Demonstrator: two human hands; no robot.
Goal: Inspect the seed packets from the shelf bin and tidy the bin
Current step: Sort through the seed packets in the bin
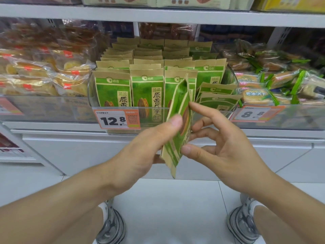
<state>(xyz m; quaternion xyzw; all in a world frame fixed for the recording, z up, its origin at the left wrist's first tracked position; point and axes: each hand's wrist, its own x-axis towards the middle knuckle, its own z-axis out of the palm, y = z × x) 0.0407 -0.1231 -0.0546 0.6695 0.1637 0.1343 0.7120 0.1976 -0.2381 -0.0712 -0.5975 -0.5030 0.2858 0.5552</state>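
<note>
Cellophane-wrapped pastries (44, 74) fill the left bin, green-wrapped biscuits (274, 80) the right; an orange price tag (117, 119) reads 12.8.

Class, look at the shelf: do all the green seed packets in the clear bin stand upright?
No: two packets at the bin's right front lean sideways, while the other rows stand upright.

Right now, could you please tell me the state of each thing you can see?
Held seed packet: out of the bin, edge-on, sealed.
Left hand: holds the packet.
Right hand: fingertips on the packet.
Bin: packets mostly upright, right-hand ones leaning.
</note>
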